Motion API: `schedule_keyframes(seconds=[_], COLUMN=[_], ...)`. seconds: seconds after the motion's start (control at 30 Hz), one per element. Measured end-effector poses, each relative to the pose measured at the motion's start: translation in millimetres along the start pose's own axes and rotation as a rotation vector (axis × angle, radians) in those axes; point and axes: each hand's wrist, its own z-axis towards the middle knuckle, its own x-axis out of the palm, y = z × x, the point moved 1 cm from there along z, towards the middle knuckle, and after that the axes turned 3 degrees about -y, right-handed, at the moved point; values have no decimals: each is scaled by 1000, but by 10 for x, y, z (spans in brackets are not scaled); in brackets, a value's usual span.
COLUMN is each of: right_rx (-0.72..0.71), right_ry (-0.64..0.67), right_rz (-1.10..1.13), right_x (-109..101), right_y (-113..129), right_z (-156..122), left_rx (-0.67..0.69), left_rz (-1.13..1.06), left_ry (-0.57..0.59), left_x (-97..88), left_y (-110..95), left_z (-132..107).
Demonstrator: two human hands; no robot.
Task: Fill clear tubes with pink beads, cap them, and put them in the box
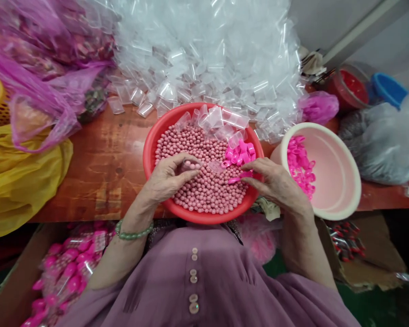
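A red basin [149,156] full of round pink beads [211,193] stands before me at the table's front edge. Over its left side, my left hand [168,175] is closed around a small clear plastic container [198,164] with several pink beads inside. On the right side of the basin, my right hand [271,181] has thumb and fingers closed on a bright pink plastic piece [235,180]. Just behind those fingertips lies a small heap of similar pink pieces [240,152]. Clear containers [221,119] rest on the beads at the basin's far side.
A large pile of clear containers [204,54] covers the back of the table [116,159]. To the right stands a white tub [337,172] with more pink pieces. Purple bags [54,95] and a yellow bag [23,177] lie left. Below left, a box holds filled pink-capped containers [71,268].
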Motion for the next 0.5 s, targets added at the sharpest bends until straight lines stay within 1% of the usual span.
schedule_keyframes(seconds=[0.07, 0.17, 0.23, 0.27, 0.3, 0.37, 0.43, 0.5], right_rx=[-52, -100, -108, -110, -110, -86, -5, 101], right_ry=[79, 168, 157, 125, 80, -43, -153, -226], right_rz=[-104, -243, -282, -270, -230, -68, 167, 437], right_x=[79, 177, 203, 204, 201, 197, 219, 278], right_y=[11, 60, 91, 102, 111, 123, 141, 181], right_z=[-16, 28, 63, 77, 88, 116, 166, 249], left_rx=[-27, -54, -54, -53, -54, -63, -83, -120], left_rz=[-30, -73, -76, -73, -67, -64, -80, -124], left_ry=[-14, 19, 39, 41, 41, 42, 46, 58], left_x=[6, 23, 27, 27, 26, 24, 29, 44], left_y=[-3, 8, 18, 20, 21, 14, 2, -6], left_z=[-8, -17, -20, -20, -19, -18, -21, -27])
